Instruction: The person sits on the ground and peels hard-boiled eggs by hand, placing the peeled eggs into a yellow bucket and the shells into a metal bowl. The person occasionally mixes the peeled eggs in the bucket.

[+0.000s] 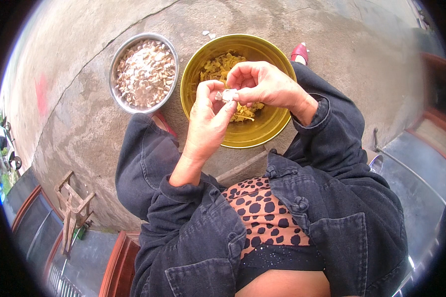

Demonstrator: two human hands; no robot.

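Over a round yellow metal basin (241, 135), my left hand (210, 118) and my right hand (265, 83) meet with their fingertips on one small whitish piece (229, 95), too small to name for certain. Thumb and fingers of both hands pinch it. Yellowish, crumpled plant-like bits (219, 68) lie in the basin, partly hidden behind my hands. To the left, a round steel bowl (112, 87) holds a heap of small whitish and tan pieces (146, 72), which look like seeds or cloves.
The bowl and basin stand on a rough concrete floor (85, 122) with a long crack. White scraps (209, 34) lie behind the basin. My knees flank it, with red shoes (300, 52) beyond. A wooden folding stool or rack (72, 208) is at lower left.
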